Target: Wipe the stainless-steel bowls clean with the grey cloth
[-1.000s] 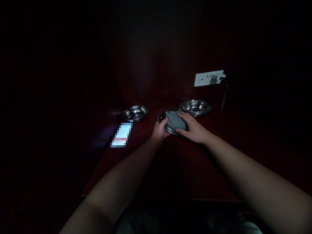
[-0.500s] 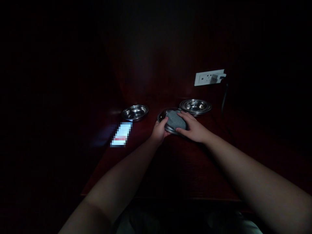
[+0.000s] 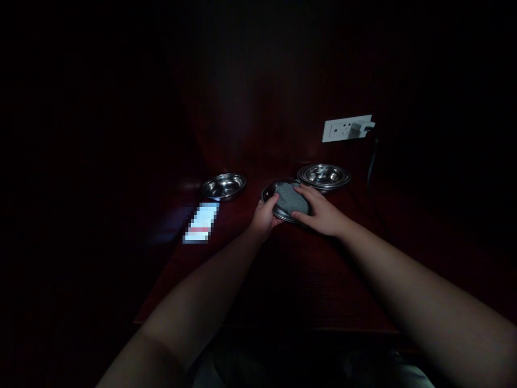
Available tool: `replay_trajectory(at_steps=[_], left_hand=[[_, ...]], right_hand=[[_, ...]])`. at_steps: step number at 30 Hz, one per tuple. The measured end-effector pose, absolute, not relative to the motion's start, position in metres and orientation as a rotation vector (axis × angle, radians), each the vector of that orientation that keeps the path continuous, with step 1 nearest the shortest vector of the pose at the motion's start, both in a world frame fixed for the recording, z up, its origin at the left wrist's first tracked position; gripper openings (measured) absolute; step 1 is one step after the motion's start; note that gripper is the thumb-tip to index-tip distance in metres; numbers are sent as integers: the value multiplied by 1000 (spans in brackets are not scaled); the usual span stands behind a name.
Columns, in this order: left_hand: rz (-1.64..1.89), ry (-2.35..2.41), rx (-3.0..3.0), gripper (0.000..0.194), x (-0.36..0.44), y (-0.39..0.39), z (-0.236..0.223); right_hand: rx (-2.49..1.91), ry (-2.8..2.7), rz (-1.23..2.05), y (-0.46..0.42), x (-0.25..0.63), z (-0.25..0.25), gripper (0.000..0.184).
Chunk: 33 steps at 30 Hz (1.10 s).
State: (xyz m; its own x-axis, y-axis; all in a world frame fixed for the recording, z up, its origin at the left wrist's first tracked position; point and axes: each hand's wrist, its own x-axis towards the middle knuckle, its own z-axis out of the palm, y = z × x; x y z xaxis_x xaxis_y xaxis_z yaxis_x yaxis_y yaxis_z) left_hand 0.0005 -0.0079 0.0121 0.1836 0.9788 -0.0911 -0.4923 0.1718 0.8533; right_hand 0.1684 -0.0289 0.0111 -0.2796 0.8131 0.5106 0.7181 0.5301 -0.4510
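Near the middle of the head view, my left hand (image 3: 264,218) grips the left side of a shiny metal bowl (image 3: 269,194), thumb over the rim and fingers beneath. A grey cloth (image 3: 291,199) lies in the bowl and covers much of its inside. My right hand (image 3: 321,211) has its fingers curved round the right side of the cloth, pressing it against the bowl. Part of the bowl's right edge is hidden by that hand. Just behind stands a stack of metal bowls (image 3: 323,177). Another metal bowl (image 3: 224,186) rests to the left.
A lit, pixelated phone-like screen (image 3: 201,223) lies on the dark red table (image 3: 307,291) at the left. On the back wall is a white socket panel (image 3: 347,128) with a plug in it and a cable (image 3: 372,164) hanging down. The surroundings are very dark.
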Motion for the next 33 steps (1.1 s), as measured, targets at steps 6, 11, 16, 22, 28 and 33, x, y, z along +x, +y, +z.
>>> replay_trajectory(at_steps=[6, 11, 16, 22, 28, 33], left_hand=[[1211, 764, 788, 41, 0, -7, 11], [1205, 768, 788, 41, 0, -8, 12], [1198, 767, 798, 41, 0, -8, 12], [1199, 771, 797, 41, 0, -7, 11], [1195, 758, 801, 40, 0, -8, 12], [1197, 779, 785, 40, 0, -8, 12]], right_hand=[[-1250, -2057, 160, -29, 168, 12, 70], [-1252, -2055, 156, -28, 168, 11, 71], [-1245, -2051, 169, -28, 169, 11, 71], [-1241, -2046, 164, -28, 169, 10, 70], [-1258, -2044, 165, -28, 169, 10, 72], [-1258, -2044, 167, -28, 169, 10, 70]])
